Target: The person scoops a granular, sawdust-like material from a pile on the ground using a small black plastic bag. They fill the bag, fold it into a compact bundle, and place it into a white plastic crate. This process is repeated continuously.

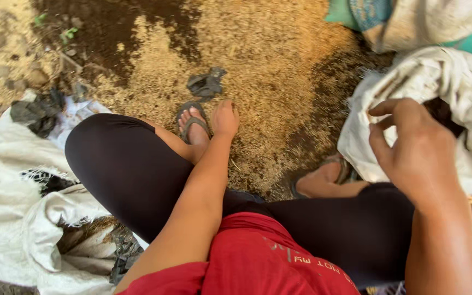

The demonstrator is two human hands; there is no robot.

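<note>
A white woven sack [438, 104] lies on the ground at the right, its mouth crumpled and open toward the person. The right hand [411, 147] hovers just over that opening, fingers bent and spread, thumb apart from them, gripping nothing that can be seen. Whether it touches the sack's cloth cannot be told. The left hand [225, 117] reaches down between the knees to the ground, fingers curled together onto the layer of golden grain husks [269, 60] spread there; what it holds, if anything, is hidden. Just beside this hand is a foot in a grey sandal [192, 125], and a little beyond lies a dark crumpled scrap [206, 84] on the husks. The other foot, also in a sandal [323, 177], rests near the sack's lower edge. The person squats, wearing black leggings [121, 164] and a red shirt [258, 257]. At the left more white sacks [12, 207] lie in folds with frayed edges. Dark bare soil [105, 27] shows at the top, and another sack with teal cloth [411, 19] sits at the upper right
</note>
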